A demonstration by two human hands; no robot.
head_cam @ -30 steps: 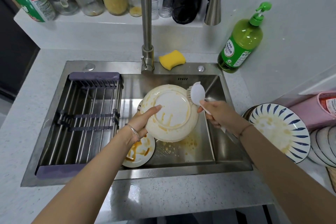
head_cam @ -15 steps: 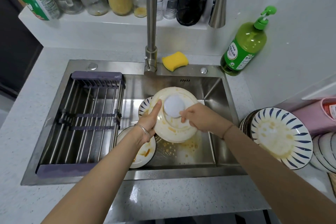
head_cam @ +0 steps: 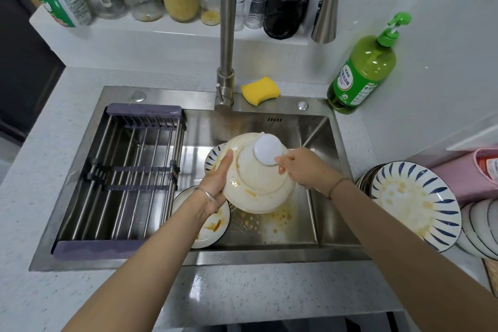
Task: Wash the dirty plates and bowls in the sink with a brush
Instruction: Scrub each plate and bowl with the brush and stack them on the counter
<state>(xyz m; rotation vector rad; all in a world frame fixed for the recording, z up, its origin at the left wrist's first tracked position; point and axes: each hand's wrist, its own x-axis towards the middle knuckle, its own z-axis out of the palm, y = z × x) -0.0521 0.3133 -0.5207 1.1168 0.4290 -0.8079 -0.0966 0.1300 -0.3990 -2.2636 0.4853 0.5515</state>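
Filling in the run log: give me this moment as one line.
step: scrubbing | left hand: grips cream plate over sink | right hand: holds brush on plate

One cam, head-worn, wide-angle, looks fwd & down onto the sink [head_cam: 175, 97] from close above. Both forearms enter from the bottom edge. The fingers [head_cam: 227, 160] on plate [head_cam: 258, 191] & brush [head_cam: 268, 149] sit approx mid-frame. Beyond the fingers, faucet [head_cam: 226, 35] & shelf [head_cam: 161, 32] reach the top edge. Left of the fingers: rack [head_cam: 129, 170]. Right of them: striped plates [head_cam: 412, 199] nr the frame edge. Nearer than the fingers: a strip of counter [head_cam: 242, 296]. Straight lines bow twd the edges.
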